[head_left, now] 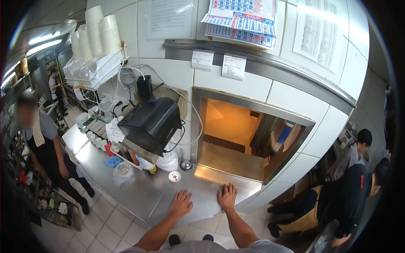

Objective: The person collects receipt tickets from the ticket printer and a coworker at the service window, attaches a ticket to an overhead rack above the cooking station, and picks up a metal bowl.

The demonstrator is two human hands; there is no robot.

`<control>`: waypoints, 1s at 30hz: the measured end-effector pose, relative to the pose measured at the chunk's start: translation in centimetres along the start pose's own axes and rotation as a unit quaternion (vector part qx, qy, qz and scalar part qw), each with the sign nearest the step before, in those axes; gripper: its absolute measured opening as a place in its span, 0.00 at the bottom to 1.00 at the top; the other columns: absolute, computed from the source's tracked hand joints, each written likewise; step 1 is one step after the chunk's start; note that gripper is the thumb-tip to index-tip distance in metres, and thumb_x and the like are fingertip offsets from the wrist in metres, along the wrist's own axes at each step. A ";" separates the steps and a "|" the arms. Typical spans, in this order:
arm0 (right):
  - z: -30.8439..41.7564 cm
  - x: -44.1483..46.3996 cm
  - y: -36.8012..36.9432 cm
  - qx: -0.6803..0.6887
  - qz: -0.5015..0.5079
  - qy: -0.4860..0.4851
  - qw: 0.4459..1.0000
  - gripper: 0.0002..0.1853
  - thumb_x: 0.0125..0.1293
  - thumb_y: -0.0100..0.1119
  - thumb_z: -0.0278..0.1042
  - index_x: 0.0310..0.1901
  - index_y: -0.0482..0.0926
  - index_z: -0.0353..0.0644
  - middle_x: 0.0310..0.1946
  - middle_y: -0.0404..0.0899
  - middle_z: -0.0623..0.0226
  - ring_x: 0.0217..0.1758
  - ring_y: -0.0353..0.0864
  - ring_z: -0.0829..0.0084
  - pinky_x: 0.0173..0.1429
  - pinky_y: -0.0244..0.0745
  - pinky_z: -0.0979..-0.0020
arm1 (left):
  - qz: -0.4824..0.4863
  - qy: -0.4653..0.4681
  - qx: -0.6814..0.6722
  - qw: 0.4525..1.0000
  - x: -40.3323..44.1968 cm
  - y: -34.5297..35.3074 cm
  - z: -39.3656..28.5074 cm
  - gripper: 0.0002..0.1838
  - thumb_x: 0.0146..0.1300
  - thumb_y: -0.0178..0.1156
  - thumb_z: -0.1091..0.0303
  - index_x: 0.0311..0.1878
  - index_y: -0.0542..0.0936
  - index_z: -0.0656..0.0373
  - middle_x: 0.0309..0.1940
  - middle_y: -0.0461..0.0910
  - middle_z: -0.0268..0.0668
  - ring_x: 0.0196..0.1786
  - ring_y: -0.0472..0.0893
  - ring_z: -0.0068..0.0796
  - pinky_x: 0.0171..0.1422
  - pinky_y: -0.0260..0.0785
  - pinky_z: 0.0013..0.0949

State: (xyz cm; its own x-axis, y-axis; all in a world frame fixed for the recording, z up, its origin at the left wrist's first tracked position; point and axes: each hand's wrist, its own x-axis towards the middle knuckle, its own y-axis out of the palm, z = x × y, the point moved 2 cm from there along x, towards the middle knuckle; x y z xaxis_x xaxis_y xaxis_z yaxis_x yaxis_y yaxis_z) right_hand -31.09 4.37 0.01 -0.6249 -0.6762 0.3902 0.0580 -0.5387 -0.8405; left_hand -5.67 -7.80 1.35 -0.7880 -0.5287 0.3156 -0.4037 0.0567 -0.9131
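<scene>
My left hand (pixel 181 204) lies flat on the steel counter (pixel 164 196), fingers spread, holding nothing. To its right my right hand (pixel 228 196) rests near the counter's edge, also open, with the fingers stretched toward the pass-through window (pixel 228 126). Just beyond the left hand is a small white dish (pixel 174 176) with some dark bits in it. A metal service bell (pixel 186 165) stands beside the dish, below the window's left corner.
A black printer (pixel 152 124) stands at the back of the counter. Stacked white tubs (pixel 101 33) fill a wire rack (pixel 97 74). One person (pixel 44 143) stands at left; two people work at right, one in a dark top (pixel 348 194). Two receipts (pixel 233 66) hang above the window.
</scene>
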 end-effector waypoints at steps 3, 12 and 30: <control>0.2 0.2 -0.2 0.003 0.021 0.003 1.000 0.32 0.70 0.57 0.50 0.69 0.73 0.37 0.74 0.64 0.44 0.80 0.56 0.47 0.82 0.45 0.43 | 0.003 -0.005 0.001 1.000 0.3 -0.2 0.0 0.31 0.70 0.54 0.50 0.71 0.74 0.57 0.74 0.67 0.51 0.79 0.62 0.47 0.83 0.49 0.55; 0.0 0.1 0.1 -0.004 0.019 0.010 1.000 0.31 0.69 0.59 0.49 0.68 0.75 0.38 0.75 0.65 0.47 0.81 0.56 0.49 0.83 0.45 0.44 | 0.021 -0.008 0.000 1.000 0.1 -0.4 0.0 0.31 0.71 0.53 0.50 0.72 0.72 0.57 0.76 0.66 0.50 0.80 0.61 0.46 0.84 0.47 0.54; 0.2 0.2 -0.2 -0.002 -0.001 -0.010 1.000 0.29 0.69 0.59 0.49 0.65 0.76 0.37 0.73 0.66 0.46 0.79 0.57 0.48 0.82 0.46 0.44 | 0.011 -0.003 -0.001 1.000 0.2 0.0 0.4 0.32 0.70 0.55 0.50 0.72 0.72 0.56 0.75 0.65 0.50 0.79 0.61 0.47 0.84 0.48 0.55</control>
State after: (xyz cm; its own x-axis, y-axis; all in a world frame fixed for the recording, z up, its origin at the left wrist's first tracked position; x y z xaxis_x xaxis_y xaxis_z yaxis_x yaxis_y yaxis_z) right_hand -31.04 4.24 0.33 -0.6092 -0.6847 0.4000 0.0535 -0.5387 -0.8408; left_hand -5.68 -8.24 1.36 -0.7944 -0.5319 0.2934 -0.3868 0.0704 -0.9195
